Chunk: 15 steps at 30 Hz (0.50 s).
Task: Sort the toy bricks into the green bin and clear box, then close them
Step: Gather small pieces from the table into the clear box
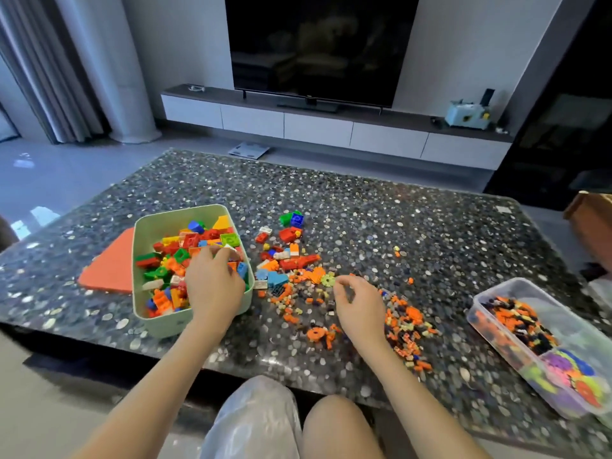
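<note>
Bricks (298,260) of glossy plastic litter the speckled stone table (397,210); rounded green bin (155,226) sits left, clear box (569,323) far right; left hand (213,283) dips curled fingers among the bin's chunky bricks, its hold hidden; right hand (359,306) hovers curled, perhaps pinching tiny pieces.

Clear box (496,288) cut by edge, orange lid (111,266) partly behind green bin (149,226), right hand (359,304) grip unclear

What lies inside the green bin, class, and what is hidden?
Large mixed-colour toy bricks fill the green bin. The left hand reaches in over them, covering some bricks; the bin's floor is hidden too.
</note>
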Available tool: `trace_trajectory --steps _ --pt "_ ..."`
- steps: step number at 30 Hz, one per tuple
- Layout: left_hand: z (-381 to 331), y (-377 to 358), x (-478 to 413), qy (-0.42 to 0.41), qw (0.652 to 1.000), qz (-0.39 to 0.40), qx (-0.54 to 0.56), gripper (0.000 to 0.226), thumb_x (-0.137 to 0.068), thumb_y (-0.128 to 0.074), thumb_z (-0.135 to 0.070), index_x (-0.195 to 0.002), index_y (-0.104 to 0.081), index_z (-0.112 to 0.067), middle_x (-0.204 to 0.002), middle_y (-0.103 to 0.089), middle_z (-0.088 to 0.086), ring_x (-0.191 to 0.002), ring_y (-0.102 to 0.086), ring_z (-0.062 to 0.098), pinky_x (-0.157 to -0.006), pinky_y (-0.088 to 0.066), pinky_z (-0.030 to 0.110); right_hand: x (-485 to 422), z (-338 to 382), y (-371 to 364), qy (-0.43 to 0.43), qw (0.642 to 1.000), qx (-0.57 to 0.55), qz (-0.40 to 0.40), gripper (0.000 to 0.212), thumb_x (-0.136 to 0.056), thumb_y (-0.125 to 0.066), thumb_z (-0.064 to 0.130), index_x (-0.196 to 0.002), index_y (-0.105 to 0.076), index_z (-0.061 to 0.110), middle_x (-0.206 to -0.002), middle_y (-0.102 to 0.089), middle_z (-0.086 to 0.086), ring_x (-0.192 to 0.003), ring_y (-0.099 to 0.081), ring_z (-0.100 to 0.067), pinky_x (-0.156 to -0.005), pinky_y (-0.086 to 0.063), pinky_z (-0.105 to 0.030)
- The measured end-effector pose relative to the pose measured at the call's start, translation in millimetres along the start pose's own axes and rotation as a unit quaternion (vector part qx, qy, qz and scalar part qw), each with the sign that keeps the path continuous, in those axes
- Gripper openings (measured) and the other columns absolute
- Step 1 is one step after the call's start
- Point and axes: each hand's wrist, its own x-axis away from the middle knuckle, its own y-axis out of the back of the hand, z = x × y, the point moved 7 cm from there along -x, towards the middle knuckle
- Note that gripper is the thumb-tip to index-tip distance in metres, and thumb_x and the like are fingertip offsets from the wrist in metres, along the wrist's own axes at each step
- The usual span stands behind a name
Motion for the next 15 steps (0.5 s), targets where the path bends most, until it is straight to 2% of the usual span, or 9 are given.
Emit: trace_trajectory --steps 2,3,5,7,9,11,13,15 --pt "-27.9 -10.0 12.3 -0.060 0.998 0.002 0.036 0.019 -0.073 -0.060 0.006 -0.086 -0.070 -0.003 -0.091 -0.063 0.015 -0.086 -0.055 0.033 -0.069 -0.040 0.035 16.1 -48.8 31.6 0.002 0.995 0.088 -0.038 0.050 -0.089 -0.049 0.054 -0.119 -0.064 0.017 -0.128 -0.060 -0.003 -0.123 -0.051 -0.023 -0.106 -0.033 -0.038" --pt "-40.1 -15.9 19.8 -0.092 0.994 0.007 0.050 0.018 -0.071 -0.062 0.007 -0.082 -0.070 -0.004 -0.090 -0.064 0.013 -0.085 -0.056 0.032 -0.068 -0.042 0.035 24.0 -72.5 42.2 -0.010 0.991 0.131 -0.037 0.069 -0.083 -0.039 0.070 -0.126 -0.060 0.020 -0.137 -0.053 -0.004 -0.131 -0.043 -0.024 -0.111 -0.024 -0.042" --pt "-62.2 -35.0 37.2 -0.159 0.984 0.038 0.072 0.020 -0.068 -0.065 0.009 -0.081 -0.071 -0.006 -0.091 -0.066 0.010 -0.086 -0.060 0.031 -0.071 -0.047 0.036 37.9 -115.4 54.2 -0.037 0.980 0.198 0.004 0.105 -0.065 -0.015 0.092 -0.142 -0.041 0.027 -0.151 -0.034 -0.007 -0.142 -0.025 -0.026 -0.115 -0.011 -0.048" --pt "-76.1 -59.1 53.6 -0.223 0.968 0.089 0.077 0.023 -0.069 -0.070 0.003 -0.089 -0.073 -0.008 -0.100 -0.067 0.010 -0.095 -0.062 0.032 -0.079 -0.050 0.038 45.2 -140.0 51.0 -0.045 0.968 0.240 0.061 0.122 -0.052 -0.005 0.100 -0.151 -0.018 0.028 -0.157 -0.018 -0.009 -0.146 -0.011 -0.026 -0.115 -0.007 -0.052" --pt "-81.7 -87.8 69.9 -0.249 0.951 0.173 0.058 0.031 -0.083 -0.066 -0.020 -0.113 -0.067 -0.017 -0.128 -0.058 0.008 -0.123 -0.050 0.032 -0.100 -0.041 0.040 44.5 -146.6 39.8 -0.041 0.958 0.265 0.106 0.129 -0.048 -0.006 0.101 -0.152 0.001 0.026 -0.159 -0.006 -0.009 -0.147 -0.001 -0.027 -0.116 -0.003 -0.053" --pt "-79.2 -120.2 88.1 -0.236 0.927 0.291 0.004 0.058 -0.089 -0.041 -0.059 -0.140 -0.041 -0.032 -0.154 -0.026 0.002 -0.145 -0.016 0.027 -0.116 -0.017 0.039 35.2 -144.8 27.9 -0.028 0.953 0.276 0.124 0.126 -0.051 -0.016 0.100 -0.150 0.011 0.026 -0.159 0.003 -0.009 -0.147 0.004 -0.028 -0.116 0.001 -0.052" --pt "-78.4 -144.0 103.6 -0.250 0.901 0.350 -0.050 0.087 -0.072 -0.007 -0.083 -0.148 -0.011 -0.041 -0.158 -0.001 -0.001 -0.146 0.007 0.026 -0.117 -0.001 0.039 21.6 -138.3 18.0 -0.005 0.953 0.274 0.128 0.122 -0.054 -0.020 0.098 -0.149 0.015 0.030 -0.159 0.008 -0.008 -0.146 0.007 -0.027 -0.117 0.004 -0.052" --pt "-83.7 -155.0 109.5 -0.280 0.891 0.348 -0.077 0.095 -0.064 0.008 -0.085 -0.148 0.002 -0.041 -0.158 0.007 0.003 -0.145 0.012 0.028 -0.115 0.009 0.038 8.5 -129.8 9.6 0.022 0.953 0.271 0.137 0.116 -0.054 -0.016 0.097 -0.149 0.010 0.035 -0.159 0.010 -0.006 -0.146 0.010 -0.026 -0.117 0.005 -0.051"
